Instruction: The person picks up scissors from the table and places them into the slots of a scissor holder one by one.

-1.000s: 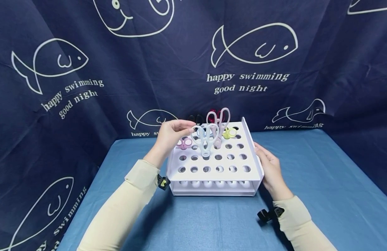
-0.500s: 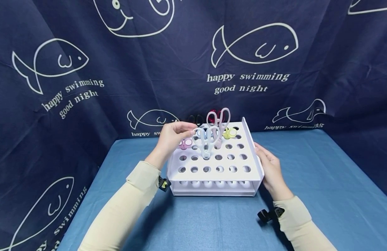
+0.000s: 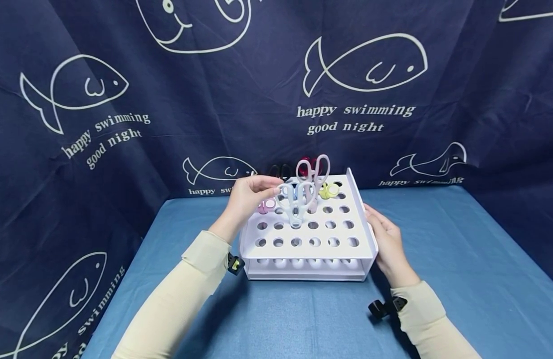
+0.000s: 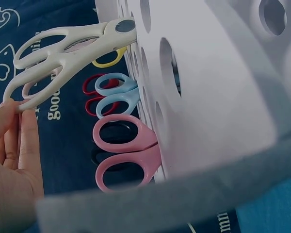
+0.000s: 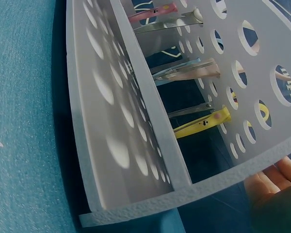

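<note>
My left hand [image 3: 247, 198] pinches one handle loop of pale scissors [image 3: 296, 209] between thumb and fingertips. These scissors stand handles up in a hole of a white perforated rack [image 3: 321, 252]; in the left wrist view their pivot [image 4: 125, 25] sits right at the rack's surface. Against the outer right side panel of the rack rests my right hand [image 3: 387, 247], its fingers partly hidden in the right wrist view. Behind the pale pair stand light pink scissors [image 3: 313, 182]. Pink-handled scissors [image 4: 131, 150] are nearest the left hand, with light blue scissors [image 4: 117, 94] beyond.
Yellow scissors [image 3: 328, 190], red scissors [image 3: 305, 167] and black scissors [image 3: 280, 172] also stand in the back part of the rack. Several round holes fill its front rows. Blue cloth [image 3: 285, 319] covers the table, and a dark printed curtain [image 3: 240, 109] hangs behind.
The left hand and the pale scissors have shifted slightly down and to the right. My right hand and the rack stay put.
</note>
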### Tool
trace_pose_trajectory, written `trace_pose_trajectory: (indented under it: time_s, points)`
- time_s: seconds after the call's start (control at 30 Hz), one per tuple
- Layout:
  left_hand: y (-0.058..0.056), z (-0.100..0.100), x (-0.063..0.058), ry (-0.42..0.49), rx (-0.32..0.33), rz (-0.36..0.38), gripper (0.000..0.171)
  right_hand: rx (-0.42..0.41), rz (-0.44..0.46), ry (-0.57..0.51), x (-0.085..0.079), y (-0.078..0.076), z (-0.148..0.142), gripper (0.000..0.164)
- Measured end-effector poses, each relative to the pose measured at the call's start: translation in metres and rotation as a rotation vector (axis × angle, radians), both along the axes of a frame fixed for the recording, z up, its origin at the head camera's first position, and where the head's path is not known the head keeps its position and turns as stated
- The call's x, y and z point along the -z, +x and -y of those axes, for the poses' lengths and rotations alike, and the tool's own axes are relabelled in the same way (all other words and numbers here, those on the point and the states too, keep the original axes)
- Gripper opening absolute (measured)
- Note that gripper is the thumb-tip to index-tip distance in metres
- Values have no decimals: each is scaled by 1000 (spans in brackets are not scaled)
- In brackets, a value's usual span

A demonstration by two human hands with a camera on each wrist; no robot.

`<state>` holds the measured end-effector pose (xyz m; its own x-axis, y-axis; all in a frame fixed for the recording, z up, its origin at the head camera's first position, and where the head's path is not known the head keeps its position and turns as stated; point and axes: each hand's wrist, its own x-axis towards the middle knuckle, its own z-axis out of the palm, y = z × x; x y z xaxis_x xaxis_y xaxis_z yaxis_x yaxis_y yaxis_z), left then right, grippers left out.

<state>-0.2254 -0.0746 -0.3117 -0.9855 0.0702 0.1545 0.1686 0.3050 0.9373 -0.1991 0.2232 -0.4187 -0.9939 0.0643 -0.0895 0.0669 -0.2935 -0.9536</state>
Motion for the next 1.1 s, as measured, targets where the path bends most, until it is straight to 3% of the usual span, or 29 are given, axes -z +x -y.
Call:
trace_pose_trajectory:
  time_s: [0.73,1.1]
  points:
    - [-2,0,1,1,-2,31,20,12,-4,9,0,-1,-1,58]
    - [-3,4,0,64,51,55,24,6,5,10,-1,1,0,59]
